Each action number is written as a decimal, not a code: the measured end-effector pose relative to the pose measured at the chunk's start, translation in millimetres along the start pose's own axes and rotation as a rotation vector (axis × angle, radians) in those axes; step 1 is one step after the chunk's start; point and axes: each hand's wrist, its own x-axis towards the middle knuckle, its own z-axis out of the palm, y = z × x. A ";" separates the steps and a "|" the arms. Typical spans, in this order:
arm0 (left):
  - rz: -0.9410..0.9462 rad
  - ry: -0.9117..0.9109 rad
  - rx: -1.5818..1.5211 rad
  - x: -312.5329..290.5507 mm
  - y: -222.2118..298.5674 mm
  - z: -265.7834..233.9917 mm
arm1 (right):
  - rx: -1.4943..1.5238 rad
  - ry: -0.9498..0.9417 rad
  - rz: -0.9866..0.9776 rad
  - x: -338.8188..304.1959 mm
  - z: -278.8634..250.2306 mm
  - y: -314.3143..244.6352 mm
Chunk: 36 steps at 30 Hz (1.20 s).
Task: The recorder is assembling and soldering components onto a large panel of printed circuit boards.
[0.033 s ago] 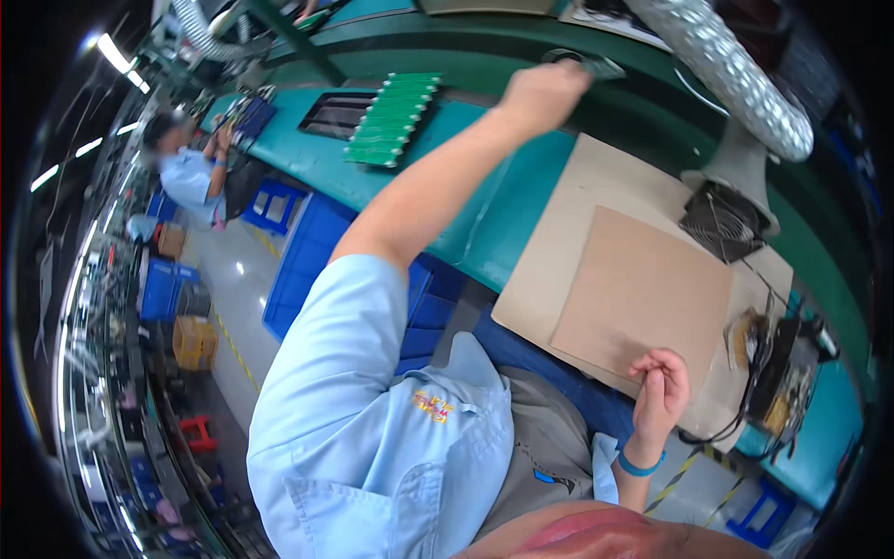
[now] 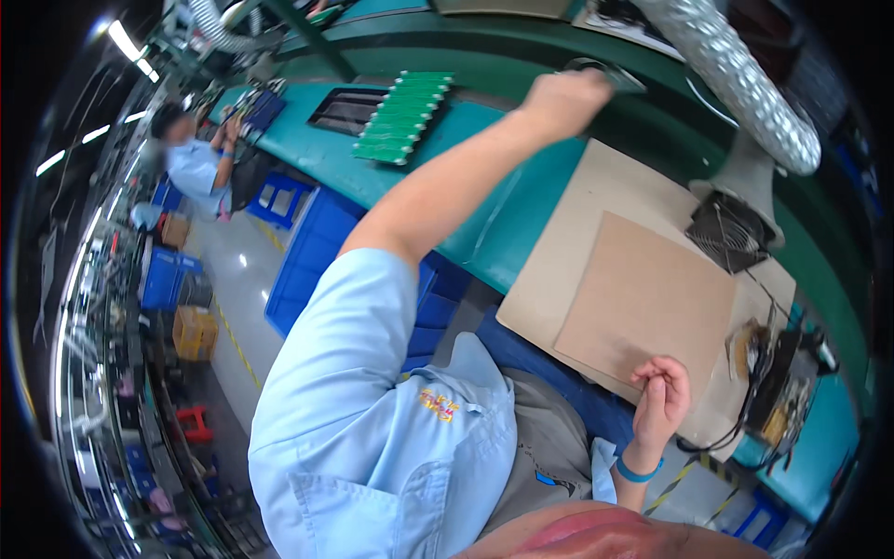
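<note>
My left hand (image 2: 568, 102) reaches far out over the dark green ledge behind the bench. Its fingers are closed around or against a small flat thing with a dark, ring-like edge (image 2: 622, 78), too blurred to name. Close to my body, my right hand (image 2: 661, 402) hovers by the near edge of a brown cardboard sheet (image 2: 652, 289), its fingers curled in and nothing seen in them. That sheet lies on a larger beige board (image 2: 549, 252). Left of my left arm, a row of green circuit boards (image 2: 405, 116) sits beside a black tray (image 2: 345, 112).
A small fan (image 2: 728, 231) under a silver duct (image 2: 745, 88) stands at the board's far right. Cables and a tool holder (image 2: 787, 401) lie at the right. Blue bins (image 2: 312, 261) stand below the bench. Another person (image 2: 197, 168) works at the far left.
The view has shifted slightly, so the bench sits a little further right and lower. My left hand stays over the ledge, a touch further right; my right hand keeps its curled pose.
</note>
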 end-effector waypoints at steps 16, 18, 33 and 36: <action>-0.249 -0.615 -0.250 55.6 46.7 53.9 | -0.074 -0.003 -0.030 0.7 7.4 -0.1; -0.237 -0.605 -0.270 47.7 52.2 34.3 | -0.102 -0.003 -0.029 -2.1 6.1 -2.7; -0.322 -0.423 -0.372 -129.5 57.8 -156.5 | -0.163 -0.047 -0.028 1.2 14.6 0.3; -0.196 -0.517 -0.453 -168.6 70.1 -180.8 | -0.165 -0.047 -0.027 4.2 16.4 0.6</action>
